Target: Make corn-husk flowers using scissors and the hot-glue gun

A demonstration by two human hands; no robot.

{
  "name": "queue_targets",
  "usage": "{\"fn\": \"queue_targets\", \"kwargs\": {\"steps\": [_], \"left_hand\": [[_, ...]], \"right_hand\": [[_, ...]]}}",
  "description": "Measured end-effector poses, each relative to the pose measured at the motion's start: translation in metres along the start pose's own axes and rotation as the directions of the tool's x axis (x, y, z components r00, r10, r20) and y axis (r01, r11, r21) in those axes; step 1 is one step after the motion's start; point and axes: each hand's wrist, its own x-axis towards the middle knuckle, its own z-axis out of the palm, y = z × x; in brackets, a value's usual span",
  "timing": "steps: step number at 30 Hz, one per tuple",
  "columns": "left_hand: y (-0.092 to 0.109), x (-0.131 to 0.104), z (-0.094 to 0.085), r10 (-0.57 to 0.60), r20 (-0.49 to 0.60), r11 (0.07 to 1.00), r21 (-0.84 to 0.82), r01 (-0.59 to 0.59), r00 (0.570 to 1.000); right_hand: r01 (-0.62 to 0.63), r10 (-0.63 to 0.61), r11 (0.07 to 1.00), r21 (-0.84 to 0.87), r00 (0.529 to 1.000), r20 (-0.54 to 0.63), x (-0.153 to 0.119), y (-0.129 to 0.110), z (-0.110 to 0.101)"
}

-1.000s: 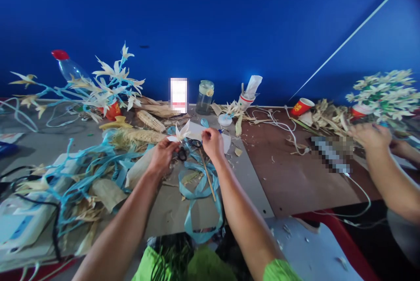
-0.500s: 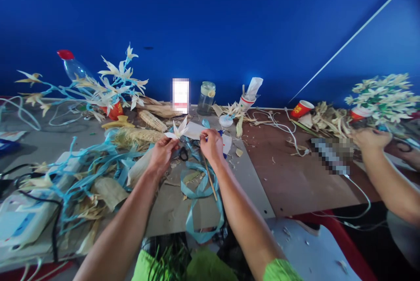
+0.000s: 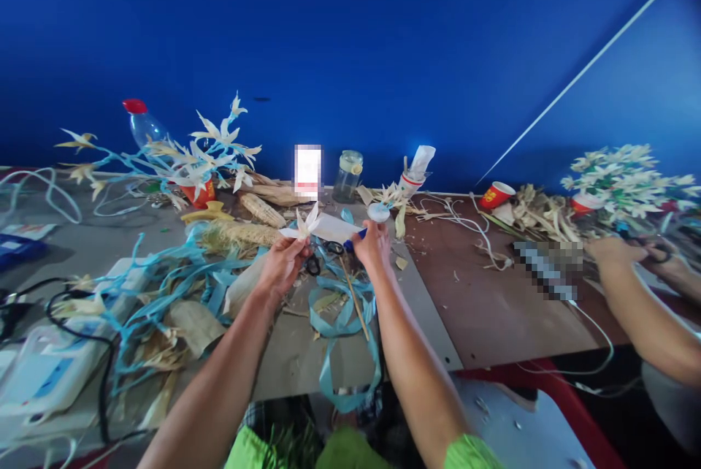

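Pinching pale corn-husk flower (image 3: 302, 225) in left hand (image 3: 282, 264); right hand (image 3: 374, 246), at 3 o'clock, closed on blue-capped tube (image 3: 355, 238), nozzle toward petals, likely for gluing.

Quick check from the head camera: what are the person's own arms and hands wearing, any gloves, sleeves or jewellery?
Both hands are bare: no gloves on the left hand or right hand, and no watch, rings or bands visible. Forearms are uncovered to the bottom edge, where bright green clothing shows.
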Motion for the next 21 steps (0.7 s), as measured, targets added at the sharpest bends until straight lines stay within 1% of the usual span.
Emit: {"fn": "queue_targets", "kwargs": {"steps": [3,7,11,15,18,21], "left_hand": [[0.0,0.0,-0.001,-0.022,0.001,1.0,0.0,0.022,1.0],[0.001,-0.002,0.001,-0.015,0.01,1.0,-0.008,0.015,1.0],[0.001,-0.003,0.003,0.011,0.058,1.0,0.012,-0.011,0.998],[-0.002,0.0,0.002,0.034,0.087,0.999,0.008,-0.035,0.996],[-0.004,0.002,0.001,0.02,0.076,1.0,-0.012,-0.02,0.997],[-0.004,0.003,0.0,0.023,0.056,0.999,-0.025,-0.022,0.998]], "right_hand": [[0.008,-0.008,1.0,-0.015,1.0,0.006,-0.001,-0.006,-0.003],[0.05,-0.044,0.996,-0.069,0.996,0.084,-0.002,-0.008,-0.013],[0.079,-0.049,0.979,-0.189,0.986,0.159,-0.006,0.003,-0.019],[0.107,-0.037,0.951,-0.291,0.971,0.235,-0.016,0.02,-0.018],[0.12,-0.043,0.939,-0.321,0.971,0.236,-0.02,0.027,-0.016],[0.144,-0.068,0.945,-0.292,0.964,0.257,-0.021,0.029,-0.014]]}}
